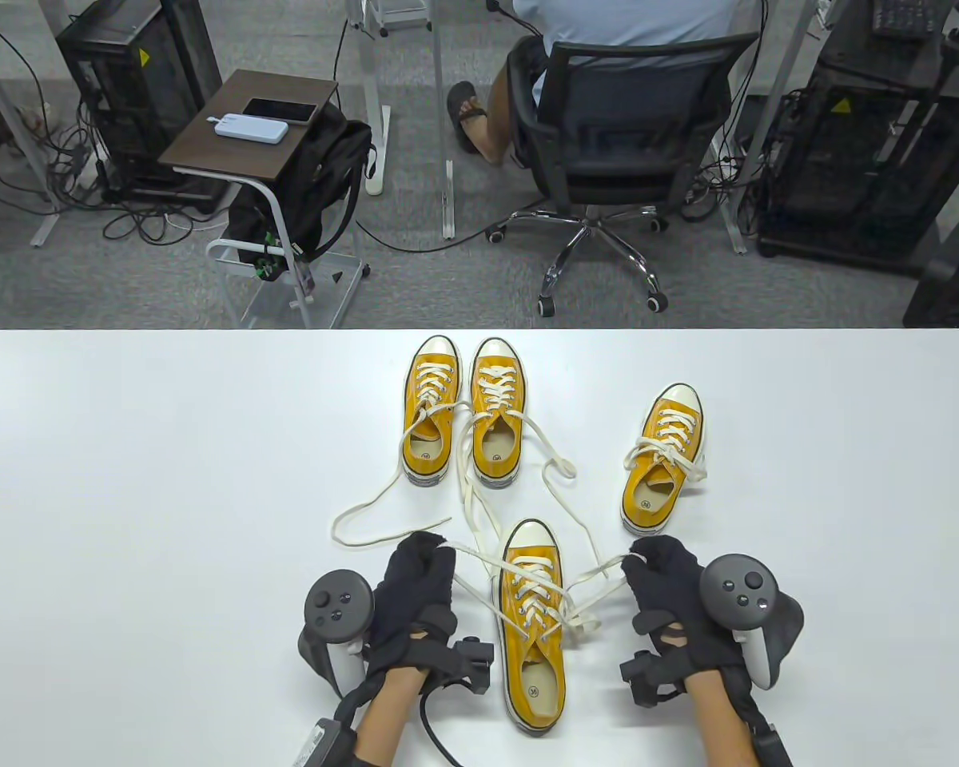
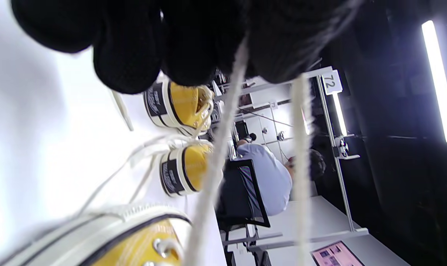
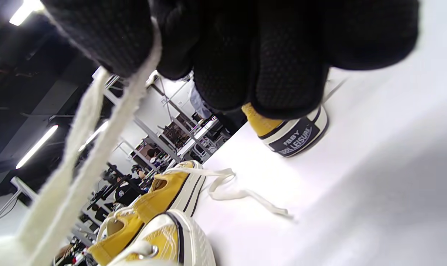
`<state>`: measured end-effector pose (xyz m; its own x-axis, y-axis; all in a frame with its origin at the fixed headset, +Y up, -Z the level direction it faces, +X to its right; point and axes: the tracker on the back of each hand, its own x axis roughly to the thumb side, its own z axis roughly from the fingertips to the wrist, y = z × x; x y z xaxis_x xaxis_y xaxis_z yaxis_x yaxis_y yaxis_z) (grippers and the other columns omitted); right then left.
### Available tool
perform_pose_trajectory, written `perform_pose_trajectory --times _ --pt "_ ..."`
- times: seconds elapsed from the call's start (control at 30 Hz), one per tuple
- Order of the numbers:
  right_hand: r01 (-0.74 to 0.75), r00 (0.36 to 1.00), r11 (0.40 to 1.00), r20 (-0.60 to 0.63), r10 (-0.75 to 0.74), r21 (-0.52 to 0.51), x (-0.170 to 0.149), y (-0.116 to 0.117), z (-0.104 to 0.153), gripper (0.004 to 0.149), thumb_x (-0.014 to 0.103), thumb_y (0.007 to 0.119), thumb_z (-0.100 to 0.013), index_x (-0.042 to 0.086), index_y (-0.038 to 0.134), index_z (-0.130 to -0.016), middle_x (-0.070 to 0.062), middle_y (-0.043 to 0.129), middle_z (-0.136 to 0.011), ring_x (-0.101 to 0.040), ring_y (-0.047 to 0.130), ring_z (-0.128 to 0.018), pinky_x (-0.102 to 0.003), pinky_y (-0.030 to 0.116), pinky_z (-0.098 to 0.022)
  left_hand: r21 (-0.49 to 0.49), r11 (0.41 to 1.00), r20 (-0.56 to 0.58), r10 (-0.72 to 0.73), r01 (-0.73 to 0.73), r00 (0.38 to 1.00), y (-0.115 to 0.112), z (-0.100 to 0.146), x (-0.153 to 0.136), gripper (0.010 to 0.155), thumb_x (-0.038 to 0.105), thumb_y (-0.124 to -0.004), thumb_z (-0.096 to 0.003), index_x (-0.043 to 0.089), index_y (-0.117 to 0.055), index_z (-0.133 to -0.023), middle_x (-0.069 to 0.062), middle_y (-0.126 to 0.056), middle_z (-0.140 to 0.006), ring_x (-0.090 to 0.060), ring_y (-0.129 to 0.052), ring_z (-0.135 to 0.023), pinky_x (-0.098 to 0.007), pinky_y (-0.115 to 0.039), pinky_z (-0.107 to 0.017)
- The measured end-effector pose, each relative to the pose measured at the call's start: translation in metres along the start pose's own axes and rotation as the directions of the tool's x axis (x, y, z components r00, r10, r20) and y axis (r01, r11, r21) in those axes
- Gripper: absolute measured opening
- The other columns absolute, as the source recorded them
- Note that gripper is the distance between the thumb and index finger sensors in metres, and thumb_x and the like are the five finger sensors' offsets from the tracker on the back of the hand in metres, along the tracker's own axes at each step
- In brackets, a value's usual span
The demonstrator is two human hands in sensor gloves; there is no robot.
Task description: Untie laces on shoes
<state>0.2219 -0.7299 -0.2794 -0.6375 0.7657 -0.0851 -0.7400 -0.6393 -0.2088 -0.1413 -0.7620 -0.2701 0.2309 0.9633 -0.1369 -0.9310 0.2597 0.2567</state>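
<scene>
I have four yellow sneakers on the white desk [image 1: 128, 447]. The nearest shoe [image 1: 531, 639] lies between my two hands, toe pointing away from me, and its lace [image 1: 599, 571] is drawn out sideways in both directions. My left hand [image 1: 411, 607] is curled just left of that shoe, its grip pinching one run of the lace at the fingertips; in the left wrist view the cord comes straight down out of the gloved fingers [image 2: 129, 62] as two pale strands. My right hand [image 1: 671, 599] sits just right of the shoe, its grip clenched on the other lace end, and the right wrist view shows two strands running from the black fingers [image 3: 282, 70] toward the lower left of that view. Whether the bow on this shoe is fully undone I cannot tell; the lace crosses loosely over the eyelets. Farther back stands a pair of shoes [image 1: 463, 419] side by side, touching, with long loose laces [image 1: 368, 511] trailing across the desk toward me, one strand reaching close to my left hand. A fourth shoe [image 1: 663, 459] sits apart to the right, its bow tied. Beyond the desk a person sits in an office chair [image 1: 607, 152], back to me.
</scene>
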Motion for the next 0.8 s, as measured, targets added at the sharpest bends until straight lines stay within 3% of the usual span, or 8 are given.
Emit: perform_pose_trajectory --times 0.1,0.2,0.3,0.53,0.67,0.8 --pt "0.019 0.999 1.000 -0.030 -0.019 0.006 -0.004 -0.003 -0.002 0.039 0.044 0.083 -0.044 0.021 0.079 -0.075 -0.017 0.092 -0.075 -0.039 0.097 -0.051 -0.054 0.080 -0.036 0.009 1.000 -0.015 0.001 -0.001 1.000 0.003 -0.002 -0.003 0.040 0.049 -0.074 -0.0479 0.028 -0.083 -0.080 -0.007 -0.085 -0.089 -0.036 -0.092 -0.070 -0.051 -0.081 -0.048" --pt "0.042 0.997 0.999 -0.057 -0.042 0.014 -0.007 -0.006 -0.004 0.040 0.035 0.082 -0.046 0.018 0.078 -0.082 -0.018 0.091 -0.077 -0.039 0.097 -0.051 -0.054 0.080 -0.037 0.013 1.000 -0.049 0.018 -0.018 0.999 0.005 -0.004 -0.004 0.042 0.039 -0.071 -0.0497 0.026 -0.077 -0.089 -0.010 -0.078 -0.095 -0.038 -0.090 -0.073 -0.052 -0.080 -0.049" --pt "0.056 0.994 0.995 -0.096 -0.048 0.083 -0.012 -0.006 -0.006 0.040 0.033 0.081 -0.047 0.017 0.076 -0.084 -0.018 0.090 -0.078 -0.039 0.096 -0.053 -0.055 0.079 -0.038 -0.036 0.999 -0.104 -0.044 0.040 0.994 0.008 -0.008 -0.006 0.043 0.035 -0.071 -0.0498 0.026 -0.074 -0.091 -0.011 -0.075 -0.097 -0.038 -0.089 -0.074 -0.052 -0.079 -0.050" --pt "0.053 0.987 0.997 -0.156 -0.045 0.047 -0.023 -0.009 -0.009 0.040 0.042 0.084 -0.045 0.019 0.077 -0.077 -0.019 0.091 -0.077 -0.039 0.096 -0.052 -0.054 0.080 -0.037 0.006 0.997 -0.148 -0.077 0.079 0.986 0.019 -0.014 -0.013 0.040 0.050 -0.074 -0.0477 0.026 -0.084 -0.078 -0.010 -0.085 -0.089 -0.039 -0.092 -0.069 -0.052 -0.080 -0.047" --pt "0.077 0.983 0.996 -0.173 -0.069 0.039 -0.025 -0.010 -0.009 0.040 0.038 0.080 -0.047 0.018 0.076 -0.081 -0.020 0.090 -0.079 -0.040 0.096 -0.053 -0.055 0.079 -0.038 0.020 0.997 -0.155 -0.066 0.070 0.986 0.021 -0.015 -0.014 0.042 0.039 -0.072 -0.0495 0.024 -0.079 -0.088 -0.012 -0.080 -0.094 -0.039 -0.090 -0.071 -0.052 -0.080 -0.048" --pt "0.086 0.976 0.996 -0.198 -0.085 -0.005 -0.030 -0.018 -0.011 0.040 0.035 0.079 -0.048 0.017 0.076 -0.083 -0.020 0.090 -0.079 -0.040 0.096 -0.053 -0.055 0.079 -0.038 0.038 0.997 -0.181 -0.063 0.071 0.982 0.028 -0.018 -0.018 0.043 0.036 -0.071 -0.0496 0.024 -0.076 -0.090 -0.012 -0.078 -0.095 -0.038 -0.089 -0.073 -0.052 -0.079 -0.049"
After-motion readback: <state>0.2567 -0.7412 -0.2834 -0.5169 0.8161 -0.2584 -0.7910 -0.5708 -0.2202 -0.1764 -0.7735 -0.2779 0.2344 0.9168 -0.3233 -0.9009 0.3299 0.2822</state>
